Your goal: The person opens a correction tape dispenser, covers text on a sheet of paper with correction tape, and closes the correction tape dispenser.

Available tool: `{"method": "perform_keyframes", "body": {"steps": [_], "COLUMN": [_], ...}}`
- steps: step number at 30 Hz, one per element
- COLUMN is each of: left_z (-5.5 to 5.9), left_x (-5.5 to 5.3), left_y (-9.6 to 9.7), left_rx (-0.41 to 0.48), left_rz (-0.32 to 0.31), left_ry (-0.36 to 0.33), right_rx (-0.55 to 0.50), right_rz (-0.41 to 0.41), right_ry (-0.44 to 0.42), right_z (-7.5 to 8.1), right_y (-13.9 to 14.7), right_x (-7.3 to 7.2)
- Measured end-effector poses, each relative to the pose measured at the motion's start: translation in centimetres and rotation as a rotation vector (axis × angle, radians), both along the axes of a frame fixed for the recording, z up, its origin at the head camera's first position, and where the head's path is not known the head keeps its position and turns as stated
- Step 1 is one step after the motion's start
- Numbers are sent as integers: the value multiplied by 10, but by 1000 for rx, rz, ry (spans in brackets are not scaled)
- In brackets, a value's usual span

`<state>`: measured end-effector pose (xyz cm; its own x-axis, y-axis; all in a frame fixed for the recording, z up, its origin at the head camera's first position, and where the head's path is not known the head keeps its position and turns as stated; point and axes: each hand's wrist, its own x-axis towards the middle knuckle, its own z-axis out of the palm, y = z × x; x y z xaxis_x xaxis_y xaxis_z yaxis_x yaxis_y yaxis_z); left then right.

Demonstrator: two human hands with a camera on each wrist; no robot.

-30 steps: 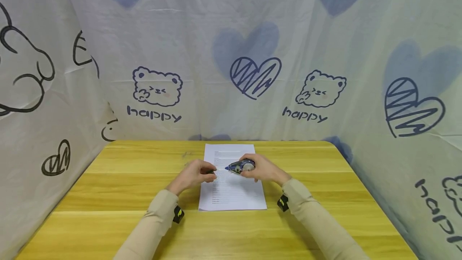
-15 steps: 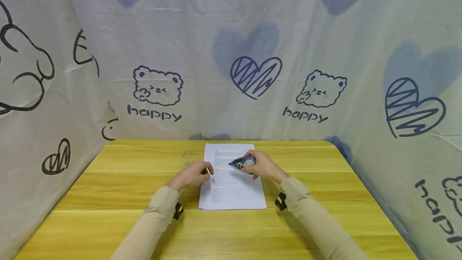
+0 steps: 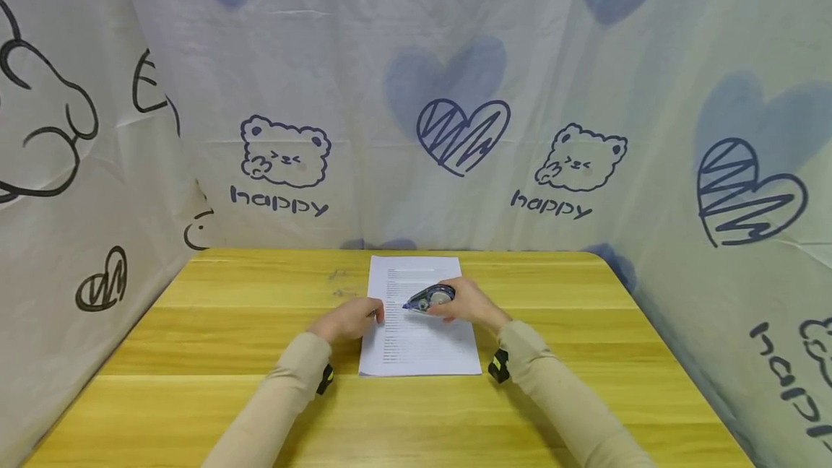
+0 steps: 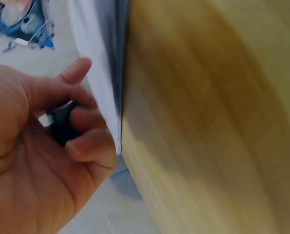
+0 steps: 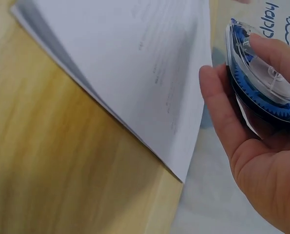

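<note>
A blue and clear correction tape is gripped by my right hand, its tip pointing left over the printed lines. Whether the tip touches the page cannot be told. Beneath it lies a stack of white printed paper. My left hand is at the stack's left edge with its fingers curled. In the left wrist view, those fingers hold a small dark piece, mostly hidden in the hand. The right wrist view shows thumb and fingers around the tape's rounded case.
The yellow wood-grain table spreads around the paper on all sides. A pale curtain with hearts and bear drawings hangs behind it and along both sides.
My left hand has drawn back from over the page to its left edge, fingers curling in. The right hand raised the tape slightly, then brought its tip down and left over the text.
</note>
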<state>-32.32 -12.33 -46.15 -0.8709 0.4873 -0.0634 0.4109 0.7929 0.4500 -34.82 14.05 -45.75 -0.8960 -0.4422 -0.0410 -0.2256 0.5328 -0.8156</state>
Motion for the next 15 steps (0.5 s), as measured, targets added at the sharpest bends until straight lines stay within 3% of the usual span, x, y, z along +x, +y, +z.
{"method": "perform_keyframes", "body": {"steps": [3, 9, 15], "left_z": [-2, -3, -6], "left_x": [2, 3, 3], "left_y": [3, 5, 8], "left_rx": [-5, -18, -20], "left_rz": [10, 26, 24], "left_ry": [-10, -106, -128], "right_rx": [-1, 28, 99], "right_rz": [12, 24, 30], "right_ry": [10, 39, 126], "right_z": [-3, -6, -12], "right_y": [-1, -3, -6], "right_x": [0, -1, 1]}}
